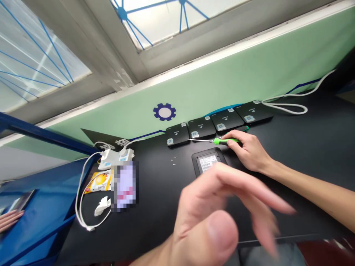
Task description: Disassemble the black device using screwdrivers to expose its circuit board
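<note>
My right hand (248, 149) grips a green-handled screwdriver (226, 140), whose thin shaft points left across the black tabletop. Its tip lies just in front of a row of several flat black devices (202, 127). Below the hand lies a black rectangular device (206, 162) with a white label on its face, partly hidden by my left hand (213, 218). That hand is close to the camera, blurred, holding nothing, with its fingers spread. A few tiny screws (173, 160) lie on the tabletop left of the labelled device.
A white charger with a cable (115, 158), a snack packet (97, 183) and a pixelated item (124, 186) lie at the left of the black table (163, 207). Another person's hand (9, 220) rests on a blue surface beyond. White cable (285, 105) lies far right, before a green wall.
</note>
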{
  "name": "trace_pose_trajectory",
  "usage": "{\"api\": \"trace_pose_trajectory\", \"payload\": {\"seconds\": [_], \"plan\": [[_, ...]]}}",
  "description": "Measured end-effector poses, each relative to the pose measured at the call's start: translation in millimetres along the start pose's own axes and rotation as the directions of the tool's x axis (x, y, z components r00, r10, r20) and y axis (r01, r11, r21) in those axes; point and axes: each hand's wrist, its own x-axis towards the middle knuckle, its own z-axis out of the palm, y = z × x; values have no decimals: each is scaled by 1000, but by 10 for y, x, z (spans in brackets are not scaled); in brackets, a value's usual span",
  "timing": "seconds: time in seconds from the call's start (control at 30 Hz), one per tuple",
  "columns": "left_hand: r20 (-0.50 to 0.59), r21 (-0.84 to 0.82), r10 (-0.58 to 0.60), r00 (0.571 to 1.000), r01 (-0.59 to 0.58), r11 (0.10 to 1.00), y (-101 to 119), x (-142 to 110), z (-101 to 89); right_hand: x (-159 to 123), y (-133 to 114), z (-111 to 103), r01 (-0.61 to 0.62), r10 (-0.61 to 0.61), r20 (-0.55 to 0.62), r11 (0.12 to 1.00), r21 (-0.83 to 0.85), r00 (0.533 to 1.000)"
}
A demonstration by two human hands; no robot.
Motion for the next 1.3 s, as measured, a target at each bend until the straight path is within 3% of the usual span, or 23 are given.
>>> {"api": "trace_pose_trajectory", "payload": {"seconds": [0.03, 0.07, 0.13, 0.23, 0.3, 0.33, 0.43, 0.57, 0.83, 1.0, 1.17, 1.3], "plan": [[-132, 107, 87, 987, -73, 992, -99, 105, -60, 3, 12, 5, -4, 4, 3, 1000, -10, 1000], [-190, 293, 205, 960, -143, 945, -233, 192, -124, 7, 24, 8, -8, 8, 8, 1000, -21, 1000], [-116, 573, 311, 943, -192, 797, -562, 297, -258, 20, 46, 8, -12, 13, 22, 999, -46, 1000], [-55, 699, 322, 945, -194, 689, -1021, 292, -417, 38, 63, -3, -10, 15, 58, 996, -85, 998], [-64, 709, 345, 937, -201, 676, -1203, 219, -463, 44, 62, -8, -11, 20, 82, 994, -113, 996], [-57, 701, 299, 953, -175, 691, -1250, 179, -470, 46, 58, -8, -13, 25, 91, 992, -127, 996], [-15, 690, 101, 995, -63, 721, -1284, 95, -465, 46, 38, -2, -11, 29, 102, 985, -171, 994], [52, 658, -2, 999, -32, 753, -1291, 76, -482, 37, -2, 15, 28, -6, 102, 975, -219, 995], [20, 573, -50, 999, 30, 819, -1343, 62, -563, -14, -35, 56, 111, -106, 32, 945, -306, 994], [56, 576, -60, 997, 17, 817, -1326, 78, -610, 125, 110, -144, 114, -129, -4, 892, -437, 992], [83, 580, -53, 995, -5, 815, -1302, 101, -664, 331, 313, -487, 188, -122, 161, 847, -497, 979], [86, 568, -32, 996, -22, 822, -1282, 121, -677, 387, 405, -612, 203, -118, 192, 828, -522, 974]]}}
